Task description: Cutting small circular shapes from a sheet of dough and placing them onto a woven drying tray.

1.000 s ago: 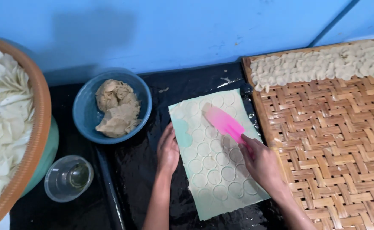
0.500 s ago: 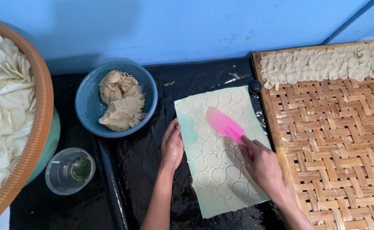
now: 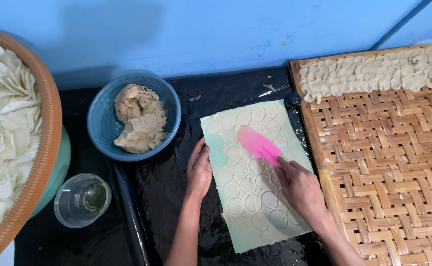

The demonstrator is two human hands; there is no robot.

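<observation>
A thin pale dough sheet [image 3: 255,197] marked with several cut circles lies on a light green mat [image 3: 219,156] over a black surface. My right hand [image 3: 302,189] grips a pink spatula [image 3: 258,144] whose blade rests flat on the upper middle of the sheet. My left hand [image 3: 198,170] lies palm down at the sheet's left edge, fingers together, pressing the mat.
A blue bowl [image 3: 102,123] with a lump of beige dough [image 3: 139,123] sits at upper left. A clear glass [image 3: 82,199] stands below it. A woven basket [image 3: 43,148] of white chips fills the left. A woven bamboo tray [image 3: 388,167] with round dough discs [image 3: 373,74] lies at right.
The view has shifted slightly. My right hand and the pink spatula have slid a little across the sheet; my left hand stays at the sheet's left edge.
</observation>
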